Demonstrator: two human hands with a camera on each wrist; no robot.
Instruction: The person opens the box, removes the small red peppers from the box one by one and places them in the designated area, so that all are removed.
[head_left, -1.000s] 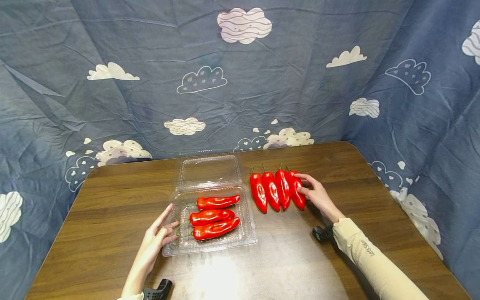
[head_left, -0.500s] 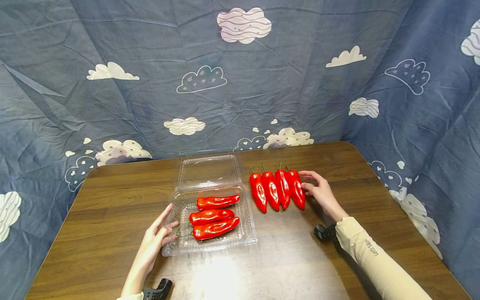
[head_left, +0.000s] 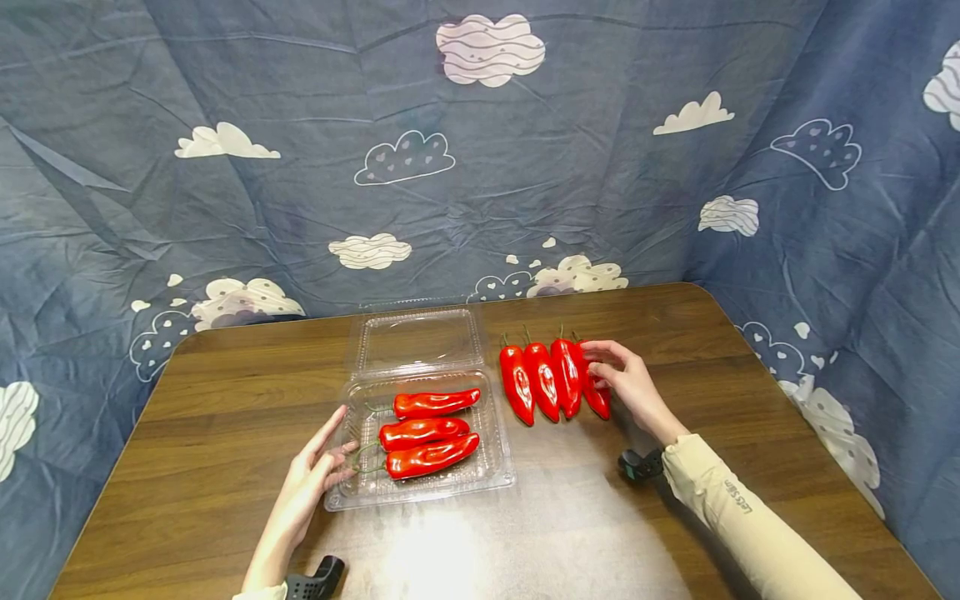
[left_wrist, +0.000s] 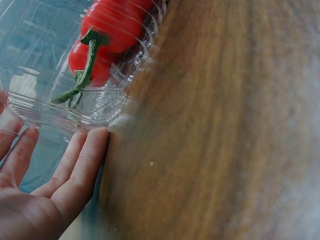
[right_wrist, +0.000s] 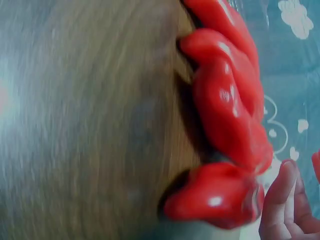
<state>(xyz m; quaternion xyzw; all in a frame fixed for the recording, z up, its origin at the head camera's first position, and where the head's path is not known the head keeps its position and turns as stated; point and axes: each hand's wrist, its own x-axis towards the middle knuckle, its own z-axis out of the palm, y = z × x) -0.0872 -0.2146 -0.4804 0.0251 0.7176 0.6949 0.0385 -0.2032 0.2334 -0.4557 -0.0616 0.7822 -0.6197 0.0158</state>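
A clear plastic clamshell box [head_left: 495, 467] lies with its lid folded back, three red peppers [head_left: 427, 436] in its base. My left hand [head_left: 306, 479] is at the box's left side; in the left wrist view its fairly straight fingertips touch the clear rim, near the green stems [left_wrist: 90, 65]. Several more red peppers stand in a row [head_left: 542, 382] right of the box, stems pointing away. My right hand [head_left: 628, 379] reaches over the rightmost pepper [head_left: 597, 400], partly hiding it. In the right wrist view its thumb [right_wrist: 281, 192] is beside that pepper's stem end, nothing visibly gripped.
The clear lid [head_left: 420, 342] lies flat behind the box base. A brown wooden table [head_left: 240, 400] carries everything, with a bright glare patch at its front. Blue cloud-patterned cloth [head_left: 585, 183] hangs behind and at the sides.
My right hand first drew back to the right off the rightmost pepper, then moved left over it again. The left hand, the box and the peppers stay in place.
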